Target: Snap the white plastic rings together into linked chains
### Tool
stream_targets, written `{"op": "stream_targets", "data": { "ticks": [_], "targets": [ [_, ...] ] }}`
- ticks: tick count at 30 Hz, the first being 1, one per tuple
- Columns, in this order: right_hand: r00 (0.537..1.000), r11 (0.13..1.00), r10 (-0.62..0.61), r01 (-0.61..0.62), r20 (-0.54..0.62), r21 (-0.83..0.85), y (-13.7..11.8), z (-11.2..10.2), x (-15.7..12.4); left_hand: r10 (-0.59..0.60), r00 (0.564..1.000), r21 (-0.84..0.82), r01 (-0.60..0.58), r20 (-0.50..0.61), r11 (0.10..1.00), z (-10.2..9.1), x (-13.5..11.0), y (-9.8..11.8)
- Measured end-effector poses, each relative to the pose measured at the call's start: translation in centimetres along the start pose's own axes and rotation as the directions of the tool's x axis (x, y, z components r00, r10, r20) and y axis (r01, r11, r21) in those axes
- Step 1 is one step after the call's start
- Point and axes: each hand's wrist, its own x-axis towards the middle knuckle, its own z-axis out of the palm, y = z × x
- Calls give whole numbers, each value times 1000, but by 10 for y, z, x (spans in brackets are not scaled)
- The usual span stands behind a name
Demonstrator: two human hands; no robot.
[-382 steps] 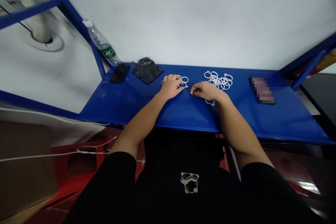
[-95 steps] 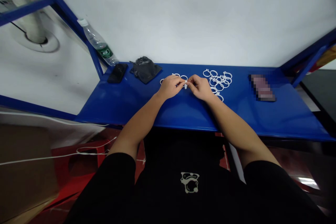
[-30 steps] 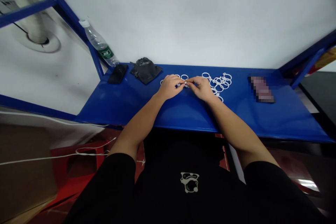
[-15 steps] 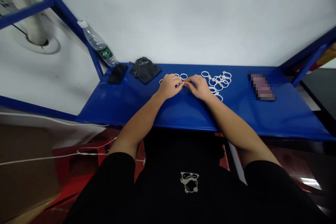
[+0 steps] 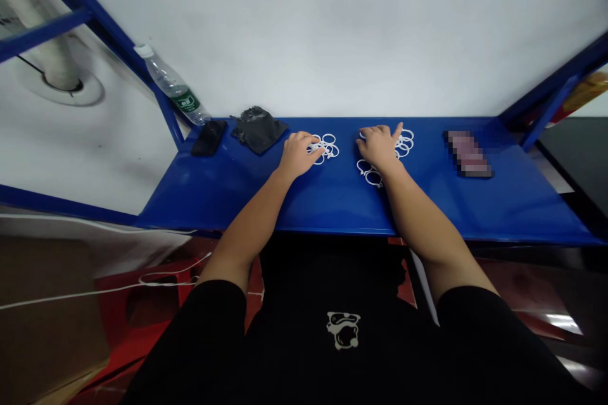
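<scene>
My left hand [image 5: 298,155] lies flat on the blue steel shelf top [image 5: 332,202], its fingertips resting on a small cluster of linked white plastic rings [image 5: 325,149]. My right hand [image 5: 380,145] is spread over a larger heap of white plastic rings [image 5: 403,142], hiding its middle. Several rings of that heap [image 5: 370,175] stick out below my right palm. Neither hand clearly grips a ring.
A crumpled black cloth pouch [image 5: 258,131], a black phone [image 5: 209,138] and a plastic water bottle [image 5: 171,88] stand at the shelf's left end. A pixelated flat object [image 5: 468,154] lies to the right. Blue uprights frame the shelf, with a white wall behind.
My hands have moved apart from their meeting point between the rings. The left went left onto the small cluster, and the right went right onto the larger heap.
</scene>
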Motion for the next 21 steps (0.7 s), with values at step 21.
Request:
{"op": "stream_targets", "data": {
  "ticks": [21],
  "targets": [
    [889, 852, -442, 374, 122, 366, -67, -27, -20, 72, 997, -80, -71, 9, 994, -16, 3, 20]
  ]
}}
